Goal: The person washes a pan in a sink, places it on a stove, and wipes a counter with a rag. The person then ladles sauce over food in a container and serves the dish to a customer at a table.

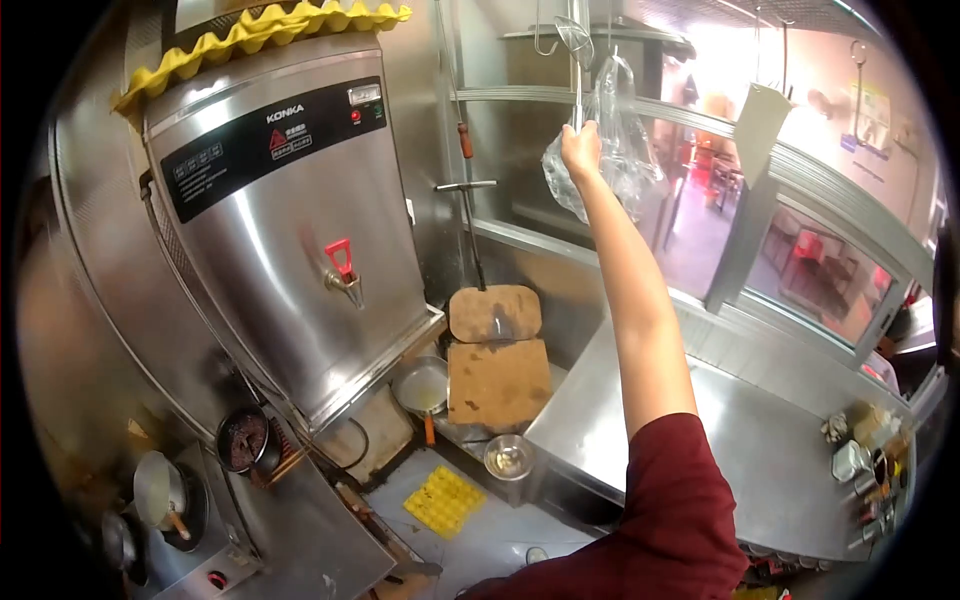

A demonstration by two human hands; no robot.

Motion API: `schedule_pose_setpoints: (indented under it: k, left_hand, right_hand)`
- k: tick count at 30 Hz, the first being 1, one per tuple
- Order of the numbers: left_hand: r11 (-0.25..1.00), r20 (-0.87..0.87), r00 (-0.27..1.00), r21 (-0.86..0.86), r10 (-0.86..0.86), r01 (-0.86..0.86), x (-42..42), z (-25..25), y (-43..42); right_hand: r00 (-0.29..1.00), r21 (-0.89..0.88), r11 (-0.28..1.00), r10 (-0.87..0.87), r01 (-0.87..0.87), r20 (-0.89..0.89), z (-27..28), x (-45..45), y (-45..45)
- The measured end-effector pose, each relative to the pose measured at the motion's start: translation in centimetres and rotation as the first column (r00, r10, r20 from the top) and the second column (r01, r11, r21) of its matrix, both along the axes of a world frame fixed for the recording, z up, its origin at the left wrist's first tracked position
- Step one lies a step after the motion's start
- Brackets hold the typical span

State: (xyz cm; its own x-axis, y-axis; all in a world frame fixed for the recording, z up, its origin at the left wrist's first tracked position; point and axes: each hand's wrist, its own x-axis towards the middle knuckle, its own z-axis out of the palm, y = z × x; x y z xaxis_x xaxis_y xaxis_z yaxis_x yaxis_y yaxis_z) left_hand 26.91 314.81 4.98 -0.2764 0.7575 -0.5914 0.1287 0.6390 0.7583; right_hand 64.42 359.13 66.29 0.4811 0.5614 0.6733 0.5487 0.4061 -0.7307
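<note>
My right hand point(581, 150) is raised at the end of an outstretched arm in a dark red sleeve. Its fingers are closed around the handle of a metal strainer point(574, 36), whose round head points up near the hanging hooks. A clear plastic bag point(625, 140) hangs just to the right of and behind the hand. My left hand is out of the frame.
At the left stands a large steel water boiler point(290, 200) with a red tap. Pots and a stove point(215, 560) are at lower left. Cutting boards point(498, 382) lean by the wall. A steel counter point(760, 450) with containers fills the right, below a window frame.
</note>
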Motion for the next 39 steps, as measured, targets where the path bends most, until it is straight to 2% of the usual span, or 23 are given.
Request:
schedule_pose_setpoints:
  k: [6, 10, 11, 12, 13, 14, 15, 16, 17, 18, 19, 20, 21, 22, 23, 24, 26, 30, 32, 34, 36, 38, 39]
  left_hand:
    - [0.95, -0.008, 0.961, -0.152, 0.276, -0.274, 1.6, -1.8, -4.1]
    - [0.883, -0.049, 0.908, -0.215, 0.416, -0.417, 3.7, -4.0, -11.3]
    - [0.899, -0.108, 0.92, -0.198, 0.376, -0.391, 4.6, -4.8, -14.4]
    - [0.974, -0.314, 0.935, -0.099, 0.163, -0.203, 4.9, -5.6, -17.4]
    - [0.992, -0.643, 0.755, -0.097, -0.124, 0.08, 7.6, -8.0, -22.3]
    - [0.974, -0.817, 0.536, -0.132, -0.211, 0.182, 8.4, -8.6, -24.1]
    - [0.98, -0.877, 0.44, -0.148, -0.191, 0.13, 9.6, -9.0, -25.2]
    - [0.971, -0.883, 0.406, -0.223, -0.236, 0.081, 10.0, -8.6, -25.1]
    - [0.909, -0.523, 0.78, -0.023, 0.344, -0.417, 10.9, -6.6, -24.4]
    - [0.559, 0.038, 0.558, -0.104, 0.829, -0.823, 11.5, -4.2, -23.4]
    - [0.504, 0.029, 0.505, -0.143, 0.862, -0.852, 12.0, -2.0, -23.3]
    - [0.456, 0.014, 0.46, -0.172, 0.888, -0.873, 12.6, -1.1, -23.9]
    - [0.433, 0.007, 0.441, -0.207, 0.897, -0.877, 13.0, -1.1, -25.0]
    - [0.411, -0.001, 0.424, -0.241, 0.906, -0.879, 13.4, -1.7, -26.0]
    - [0.393, -0.007, 0.411, -0.274, 0.912, -0.878, 14.0, -2.3, -27.4]
    - [0.38, -0.021, 0.405, -0.306, 0.914, -0.873, 14.6, -2.1, -28.5]
    - [0.373, -0.034, 0.411, -0.357, 0.911, -0.856, 14.6, -1.7, -29.6]
    - [0.213, 0.165, 0.162, -0.367, 0.973, -0.905, 13.9, -6.0, -35.6]
    - [0.175, 0.09, 0.155, -0.279, 0.984, -0.944, 14.0, -3.9, -37.8]
    - [0.04, 0.127, 0.007, -0.254, 0.992, -0.966, 14.0, -4.4, -42.3]
    - [-0.132, 0.142, -0.171, -0.251, 0.975, -0.959, 15.3, -5.2, -46.1]
    - [-0.327, 0.114, -0.362, -0.244, 0.925, -0.913, 16.0, -4.8, -49.9]
    - [-0.435, 0.077, -0.461, -0.227, 0.884, -0.871, 17.1, -3.6, -51.0]
  right_hand:
    - [0.991, -0.093, 0.996, 0.03, -0.018, 0.132, -7.7, 0.6, 7.4]
    - [0.99, 0.055, 0.997, 0.044, -0.052, 0.137, -11.7, 0.2, 10.3]
    - [0.991, 0.208, 0.978, -0.02, -0.009, 0.136, -12.6, 0.0, 11.1]
    - [0.99, 0.106, 0.993, 0.043, -0.058, 0.137, -13.4, -0.1, 11.6]
    - [0.976, 0.006, 0.991, 0.134, -0.137, 0.171, -15.0, -1.7, 10.1]
    - [0.962, -0.07, 0.961, 0.269, -0.266, 0.039, -16.4, -2.6, 8.8]
    - [0.817, 0.029, 0.83, 0.553, -0.556, -0.166, -17.5, -4.4, 4.4]
    - [0.794, 0.036, 0.82, 0.563, -0.571, -0.229, -23.4, -4.5, 7.3]
    - [0.822, 0.092, 0.828, 0.561, -0.553, -0.103, -29.6, -5.1, 9.0]
    - [0.806, 0.27, 0.762, 0.577, -0.589, 0.129, -31.3, -6.9, 3.6]
    - [0.65, -0.09, 0.645, 0.759, -0.759, -0.041, -36.7, -7.0, 1.6]
    - [0.598, -0.153, 0.58, 0.789, -0.8, -0.141, -36.5, -9.3, -6.6]
    - [0.501, -0.165, 0.51, 0.86, -0.844, 0.096, -37.4, -11.1, -12.2]
    - [0.236, -0.406, 0.002, 0.816, -0.914, -0.528, -38.6, -11.9, -17.6]
    - [0.071, -0.423, -0.317, 0.725, -0.849, -0.685, -40.9, -13.1, -21.1]
    - [-0.008, -0.53, -0.505, 0.729, -0.682, -0.684, -43.6, -14.1, -23.4]
    - [-0.176, -0.59, -0.604, 0.763, -0.535, -0.622, -45.4, -17.6, -27.5]
    - [-0.242, -0.521, -0.731, 0.656, -0.441, -0.715, -41.3, -27.3, -34.1]
    - [-0.306, -0.468, -0.761, 0.623, -0.449, -0.72, -39.0, -34.0, -36.9]
    - [-0.375, -0.381, -0.81, 0.555, -0.446, -0.742, -36.1, -41.0, -39.7]
    - [-0.453, -0.172, -0.868, 0.401, -0.466, -0.796, -35.2, -48.8, -42.0]
    - [-0.403, -0.069, -0.874, 0.291, -0.482, -0.868, -34.5, -56.2, -44.2]
    - [-0.371, -0.101, -0.856, 0.323, -0.508, -0.871, -35.5, -59.9, -44.8]
